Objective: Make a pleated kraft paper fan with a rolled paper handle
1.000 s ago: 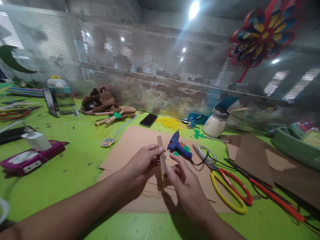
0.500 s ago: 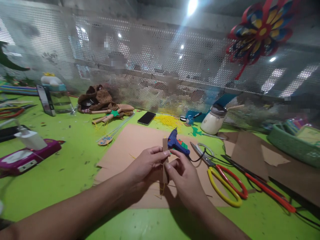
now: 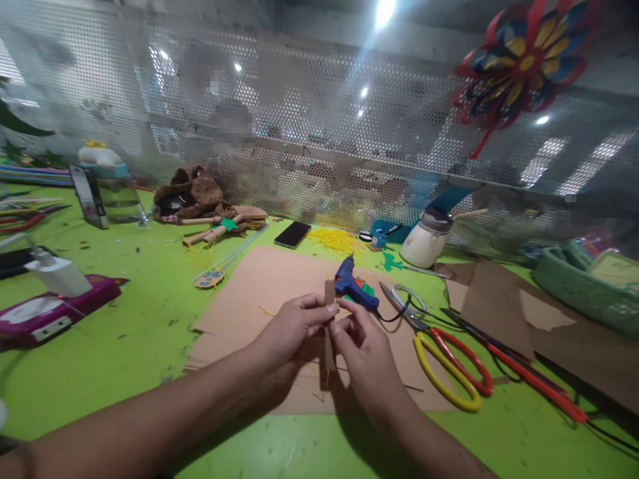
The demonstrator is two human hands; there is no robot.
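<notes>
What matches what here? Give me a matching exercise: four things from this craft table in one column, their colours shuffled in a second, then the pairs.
Things:
1. glue gun
2. phone
3. basket
4. cardboard strip pinched between left hand and right hand

Colours:
A. green
B. brown
C. blue
D. black

Pairs: 1-C, 2-D, 3-A, 4-B

Cardboard strip mid part hidden btwn fingers; basket cut off at right edge.
</notes>
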